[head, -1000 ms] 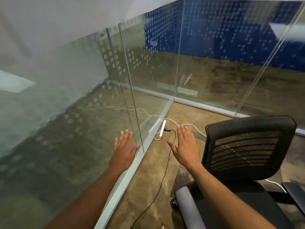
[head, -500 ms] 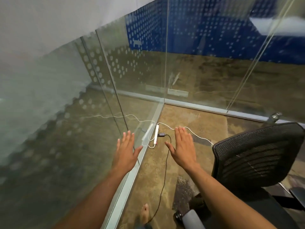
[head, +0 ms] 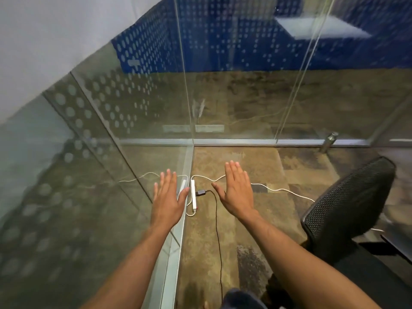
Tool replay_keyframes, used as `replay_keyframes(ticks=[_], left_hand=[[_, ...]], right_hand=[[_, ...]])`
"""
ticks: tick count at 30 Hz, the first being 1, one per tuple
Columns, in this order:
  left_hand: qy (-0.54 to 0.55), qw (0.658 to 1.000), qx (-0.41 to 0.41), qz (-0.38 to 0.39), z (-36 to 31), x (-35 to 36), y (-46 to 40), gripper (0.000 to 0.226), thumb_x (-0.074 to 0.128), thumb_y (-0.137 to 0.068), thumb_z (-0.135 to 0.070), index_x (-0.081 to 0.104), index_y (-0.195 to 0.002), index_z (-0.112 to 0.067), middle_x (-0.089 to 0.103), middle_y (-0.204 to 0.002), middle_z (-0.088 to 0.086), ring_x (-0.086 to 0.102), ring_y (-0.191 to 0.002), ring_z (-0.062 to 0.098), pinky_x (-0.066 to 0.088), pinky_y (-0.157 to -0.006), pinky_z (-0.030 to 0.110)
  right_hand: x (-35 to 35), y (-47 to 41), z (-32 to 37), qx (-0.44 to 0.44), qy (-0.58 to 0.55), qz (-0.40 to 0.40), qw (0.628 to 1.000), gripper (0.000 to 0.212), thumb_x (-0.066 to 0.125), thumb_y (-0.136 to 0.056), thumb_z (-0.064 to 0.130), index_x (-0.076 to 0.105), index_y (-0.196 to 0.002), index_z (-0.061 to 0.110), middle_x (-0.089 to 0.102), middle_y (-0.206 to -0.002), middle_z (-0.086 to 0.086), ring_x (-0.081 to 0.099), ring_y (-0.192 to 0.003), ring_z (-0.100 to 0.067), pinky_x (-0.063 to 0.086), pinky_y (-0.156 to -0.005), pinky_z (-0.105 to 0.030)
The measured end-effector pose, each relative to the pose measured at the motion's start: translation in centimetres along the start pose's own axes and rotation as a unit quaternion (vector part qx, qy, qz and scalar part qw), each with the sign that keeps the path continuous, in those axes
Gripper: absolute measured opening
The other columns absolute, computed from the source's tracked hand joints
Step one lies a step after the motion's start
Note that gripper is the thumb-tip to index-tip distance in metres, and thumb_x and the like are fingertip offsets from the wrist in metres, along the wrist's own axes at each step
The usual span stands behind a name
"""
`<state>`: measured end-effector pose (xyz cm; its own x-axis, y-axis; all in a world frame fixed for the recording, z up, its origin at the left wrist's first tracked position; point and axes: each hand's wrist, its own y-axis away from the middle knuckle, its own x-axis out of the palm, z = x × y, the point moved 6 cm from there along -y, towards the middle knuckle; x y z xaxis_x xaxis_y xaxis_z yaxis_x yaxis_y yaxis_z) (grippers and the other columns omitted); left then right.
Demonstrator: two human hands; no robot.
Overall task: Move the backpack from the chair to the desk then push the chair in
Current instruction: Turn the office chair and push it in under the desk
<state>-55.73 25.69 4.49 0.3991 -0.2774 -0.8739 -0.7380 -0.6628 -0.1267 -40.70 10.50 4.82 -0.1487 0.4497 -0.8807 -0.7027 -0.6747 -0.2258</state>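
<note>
Fingers straight and close together, thumbs out, the left hand (head: pixel 168 198) and right hand (head: pixel 236 192) hover palm-down, holding nothing, above the carpet in a glass-walled corner. Between them lies a white power strip (head: pixel 193 195). The black mesh chair (head: pixel 347 210) stands at right; no backpack shows.

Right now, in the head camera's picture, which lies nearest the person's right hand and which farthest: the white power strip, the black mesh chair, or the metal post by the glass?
From the right hand:
1. White power strip, just to its left on the floor.
2. Black mesh chair, off to its right.
3. Metal post, far right, by the glass wall's base.
</note>
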Motion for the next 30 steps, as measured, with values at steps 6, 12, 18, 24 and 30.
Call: replay_keyframes(ticks=[6, 12, 18, 24, 30], left_hand=[[0.031, 0.999, 0.01, 0.018, -1.0, 2.2, -6.1, 0.071, 0.037, -0.099, -0.052, 0.018, -0.155, -0.013, 0.005, -0.165, 0.001, -0.006, -0.151, 0.013, -0.004, -0.122, 0.037], [0.025, 0.999, 0.037, 0.03, -2.3, 4.9, -13.8, 0.07, 0.037, -0.099, -0.052, 0.016, -0.155, -0.014, 0.004, -0.165, 0.0, -0.008, -0.149, 0.01, -0.005, -0.122, 0.036], [0.017, 0.995, 0.063, 0.07, -5.4, 8.3, -22.9, 0.071, 0.034, -0.099, -0.053, 0.014, -0.155, -0.015, 0.003, -0.165, 0.0, -0.01, -0.149, 0.01, -0.006, -0.122, 0.036], [0.025, 0.992, 0.091, 0.086, -10.6, 11.8, -30.2, 0.07, 0.035, -0.099, -0.053, 0.016, -0.155, -0.016, 0.005, -0.165, 0.0, -0.006, -0.151, 0.011, -0.006, -0.121, 0.033], [0.028, 0.983, 0.133, 0.12, -15.1, 15.1, -35.2, 0.069, 0.037, -0.099, -0.052, 0.018, -0.155, -0.015, 0.007, -0.165, 0.001, -0.005, -0.152, 0.014, -0.002, -0.124, 0.038]], right_hand=[[0.4, -3.9, -2.7, 0.044, 0.038, -0.018, 0.998, 0.085, 0.025, -0.092, 0.067, 0.033, -0.149, 0.005, 0.032, -0.158, -0.015, 0.024, -0.148, -0.03, 0.022, -0.117, -0.05], [1.5, -10.5, -6.3, 0.07, 0.026, -0.024, 0.997, 0.084, 0.026, -0.091, 0.065, 0.031, -0.15, 0.006, 0.028, -0.16, -0.014, 0.019, -0.15, -0.028, 0.018, -0.119, -0.049], [0.2, -19.1, -10.9, 0.097, 0.022, -0.051, 0.994, 0.082, 0.029, -0.091, 0.063, 0.034, -0.149, 0.004, 0.032, -0.158, -0.015, 0.023, -0.148, -0.03, 0.024, -0.118, -0.051], [-1.8, -24.5, -17.2, 0.137, 0.032, -0.077, 0.987, 0.083, 0.029, -0.091, 0.063, 0.034, -0.148, 0.004, 0.032, -0.158, -0.015, 0.022, -0.148, -0.029, 0.021, -0.117, -0.049], [-4.0, -26.9, -22.2, 0.19, 0.042, -0.11, 0.975, 0.08, 0.033, -0.092, 0.061, 0.036, -0.147, 0.003, 0.036, -0.155, -0.017, 0.027, -0.146, -0.032, 0.026, -0.115, -0.052]])
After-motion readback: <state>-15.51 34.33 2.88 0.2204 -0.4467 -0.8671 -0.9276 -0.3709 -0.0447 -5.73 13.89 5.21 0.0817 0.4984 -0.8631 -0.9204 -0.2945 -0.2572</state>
